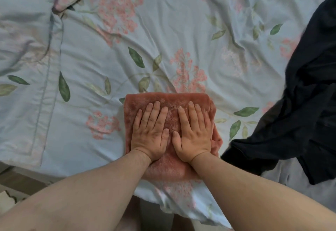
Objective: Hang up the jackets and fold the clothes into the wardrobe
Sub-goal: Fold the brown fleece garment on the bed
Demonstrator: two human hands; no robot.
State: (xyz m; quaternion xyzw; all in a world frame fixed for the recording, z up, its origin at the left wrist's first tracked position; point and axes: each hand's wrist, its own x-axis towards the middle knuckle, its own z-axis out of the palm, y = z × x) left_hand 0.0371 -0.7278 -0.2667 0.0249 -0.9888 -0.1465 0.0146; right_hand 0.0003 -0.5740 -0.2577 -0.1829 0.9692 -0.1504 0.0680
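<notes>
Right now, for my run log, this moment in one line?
left hand: pressing folded pink garment | right hand: pressing same | black garment: unfolded, right | on: floral bedcover

Rust-pink fleece garment [169, 101], black garment [309, 103], pale blue bedcover [181, 31] with pink flowers, green leaves.
</notes>
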